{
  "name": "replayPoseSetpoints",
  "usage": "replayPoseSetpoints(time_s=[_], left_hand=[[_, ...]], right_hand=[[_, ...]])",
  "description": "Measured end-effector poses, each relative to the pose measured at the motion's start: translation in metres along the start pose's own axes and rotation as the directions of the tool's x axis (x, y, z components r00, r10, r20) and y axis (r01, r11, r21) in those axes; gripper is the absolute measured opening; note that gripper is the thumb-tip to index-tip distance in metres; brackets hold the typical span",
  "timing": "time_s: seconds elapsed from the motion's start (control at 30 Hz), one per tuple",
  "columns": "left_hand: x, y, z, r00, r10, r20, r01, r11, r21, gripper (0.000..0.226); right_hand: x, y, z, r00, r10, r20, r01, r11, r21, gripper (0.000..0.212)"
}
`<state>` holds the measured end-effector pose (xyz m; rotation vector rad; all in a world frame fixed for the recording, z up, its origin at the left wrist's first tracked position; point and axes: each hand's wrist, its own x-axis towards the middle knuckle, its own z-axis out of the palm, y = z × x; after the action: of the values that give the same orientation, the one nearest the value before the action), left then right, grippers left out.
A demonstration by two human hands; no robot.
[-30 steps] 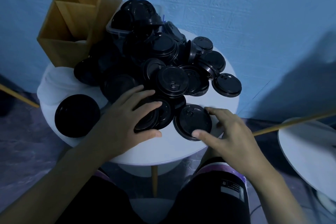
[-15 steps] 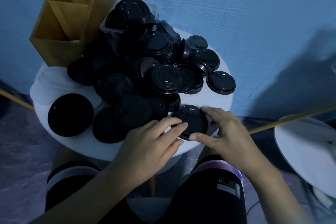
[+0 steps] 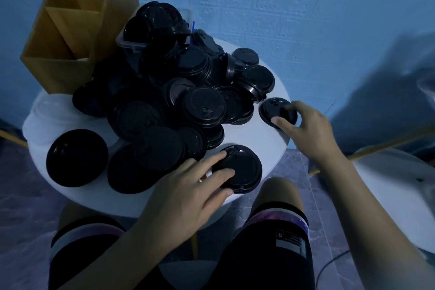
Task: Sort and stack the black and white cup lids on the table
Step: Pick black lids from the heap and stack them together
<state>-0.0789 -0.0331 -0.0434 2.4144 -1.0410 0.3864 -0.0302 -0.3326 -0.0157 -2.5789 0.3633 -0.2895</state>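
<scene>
A blue wall [image 3: 306, 19] with an embossed brick pattern fills the back, and a dark shadow falls across its right side. The light is dim and bluish. The round white counter [image 3: 247, 134] stands on a grey marbled floor [image 3: 21, 207] (a thin blue cable [image 3: 329, 263] trails over it at lower right). A second round white table [image 3: 388, 195] stands to the right, with a yellow wooden rod [image 3: 388, 146] slanting above it.

Indoor room, blue wall [image 3: 306, 7], round white table [image 3: 247, 134]

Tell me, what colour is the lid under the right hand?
Black; the lid shows best in the head view.
</scene>
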Motion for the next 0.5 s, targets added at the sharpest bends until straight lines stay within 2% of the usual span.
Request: replayPoseSetpoints(time_s=[0.07,0.2,0.4,0.5], left_hand=[[-0.001,-0.001,0.002,1.0,0.0,0.0,0.0,1.0,-0.003,0.031],[-0.002,-0.002,0.004,0.999,-0.009,-0.035,0.008,1.0,-0.013,0.034],[-0.004,-0.001,0.006,0.997,-0.024,-0.076,0.022,0.999,-0.025,0.035],[-0.003,0.0,0.007,0.997,-0.024,-0.073,0.024,1.0,-0.006,0.035]], right_hand=[[-0.006,-0.003,-0.004,0.999,0.034,0.004,-0.034,0.999,0.009,0.042],[-0.026,-0.009,-0.01,0.999,0.009,0.043,-0.009,1.0,0.009,0.044],[-0.078,-0.022,-0.012,1.0,-0.01,0.029,0.002,0.963,0.269,0.04],[-0.098,-0.036,-0.006,0.997,-0.054,0.064,0.028,0.939,0.342,0.045]])
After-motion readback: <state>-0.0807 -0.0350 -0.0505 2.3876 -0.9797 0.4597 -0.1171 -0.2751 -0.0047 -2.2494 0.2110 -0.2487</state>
